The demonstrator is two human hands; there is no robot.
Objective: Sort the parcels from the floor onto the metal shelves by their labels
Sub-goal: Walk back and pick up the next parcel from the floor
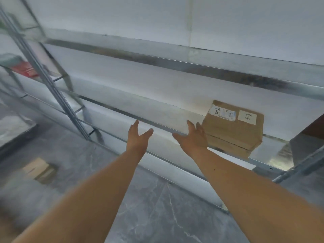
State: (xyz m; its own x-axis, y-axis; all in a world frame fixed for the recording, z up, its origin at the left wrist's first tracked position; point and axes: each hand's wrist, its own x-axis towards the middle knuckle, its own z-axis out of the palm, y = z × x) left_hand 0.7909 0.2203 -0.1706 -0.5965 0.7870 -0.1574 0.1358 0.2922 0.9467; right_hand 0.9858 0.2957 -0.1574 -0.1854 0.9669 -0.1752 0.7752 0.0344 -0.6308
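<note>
We reach both bare arms forward toward the metal shelf, and we take the cardboard parcel on it as our landmark. That parcel rests flat on the shelf board, its top carrying a white printed label with handwritten characters we cannot read with confidence, and beside it a second, plain white label with a handwritten mark. The parcel looks like two stacked layers, or one box with a seam along its side; we cannot tell which.

Our right hand hovers just left of the parcel, over the shelf's front edge, with its fingers spread and released, grasping nothing. Whether the hand touches the parcel's near corner is unclear. Our left hand is further left of the parcel, well apart from it, palm turned inward, its fingers also loose and empty.

Far to the left of the parcel and below it, another brown parcel lies on the grey marbled floor. Up and far left of the parcel, a red item sits on a neighbouring shelf, too blurred to identify.
</note>
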